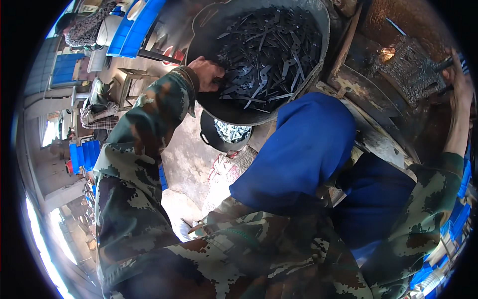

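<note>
On my feed, the camouflage jacket [264, 249] takes up the lower part of the view, its two sleeves running out to either side; above it I record blue trousers [308, 144], one knee bent up against the lower right edge of the basin as seen from here, contact not confirmed; the large dark basin [203, 37] stands ahead, its wall rounded, with a loose heap inside.

To the right sits a grimy machine block [416, 72], brown and wet-looking, with a small bright orange spot [387, 53] on its left side; a thin pale rod [396, 26] lies above it; a dark bar [444, 65] projects from its right side.

Just below the basin, on the floor [184, 162], I find a smaller black bucket [210, 135]; shiny metal pieces [233, 131] lie in it.

The left hand [205, 74] reaches over the basin's left rim, fingers curled downward at the edge of the heap; I cannot tell whether its grip pinches a piece; the right hand [454, 77] is at the bar's outer end, in shadow; I cannot tell whether its grip is closed around it.

Smallest items: the flat dark metal pieces [269, 52], narrow and jumbled, all within the basin.
</note>
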The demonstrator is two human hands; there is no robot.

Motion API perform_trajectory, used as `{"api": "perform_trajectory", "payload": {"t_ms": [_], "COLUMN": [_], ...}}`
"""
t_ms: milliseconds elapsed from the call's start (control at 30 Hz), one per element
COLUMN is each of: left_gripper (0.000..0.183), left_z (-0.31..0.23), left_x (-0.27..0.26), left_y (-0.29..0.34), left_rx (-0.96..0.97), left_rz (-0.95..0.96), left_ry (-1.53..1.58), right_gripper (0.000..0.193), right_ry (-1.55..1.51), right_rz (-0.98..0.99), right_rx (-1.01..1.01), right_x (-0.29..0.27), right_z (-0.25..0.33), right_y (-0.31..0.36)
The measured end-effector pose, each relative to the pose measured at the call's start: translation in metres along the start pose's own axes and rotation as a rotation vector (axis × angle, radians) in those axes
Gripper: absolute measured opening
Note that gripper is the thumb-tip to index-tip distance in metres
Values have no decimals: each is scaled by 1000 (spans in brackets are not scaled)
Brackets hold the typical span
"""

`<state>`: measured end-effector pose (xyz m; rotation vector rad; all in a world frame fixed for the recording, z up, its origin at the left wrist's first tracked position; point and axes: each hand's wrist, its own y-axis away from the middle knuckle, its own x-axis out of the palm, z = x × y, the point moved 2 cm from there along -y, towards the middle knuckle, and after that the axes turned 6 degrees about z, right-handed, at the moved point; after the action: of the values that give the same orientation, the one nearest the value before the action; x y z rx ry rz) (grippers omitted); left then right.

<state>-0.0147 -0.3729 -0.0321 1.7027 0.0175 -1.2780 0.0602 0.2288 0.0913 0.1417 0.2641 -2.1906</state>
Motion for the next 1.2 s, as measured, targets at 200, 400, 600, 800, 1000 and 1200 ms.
{"api": "perform_trajectory", "payload": {"t_ms": [200, 400, 600, 800, 1000, 1200], "left_gripper": [29, 19, 20, 27, 25, 21], "left_z": [-7, 1, 15, -4, -6, 6], "left_x": [4, 12, 4, 7, 26, 13], "left_y": [3, 24, 44, 36, 27, 41], "left_rx": [130, 27, 81, 25, 145, 78], "left_rz": [-39, 9, -85, -59, -128, -101], "left_ry": [93, 142, 35, -128, -19, -44], "right_gripper": [35, 33, 30, 29, 30, 28], "right_ry": [163, -19, 30, 22, 46, 47], "right_rz": [111, 79, 100, 89, 111, 77], "right_rx": [-7, -42, -46, -45, -58, -20], "right_x": [-32, -15, -18, -17, -19, -17], "right_z": [-42, -33, -37, -34, -35, -36], "right_y": [-37, -21, -27, -26, -27, -23]}}
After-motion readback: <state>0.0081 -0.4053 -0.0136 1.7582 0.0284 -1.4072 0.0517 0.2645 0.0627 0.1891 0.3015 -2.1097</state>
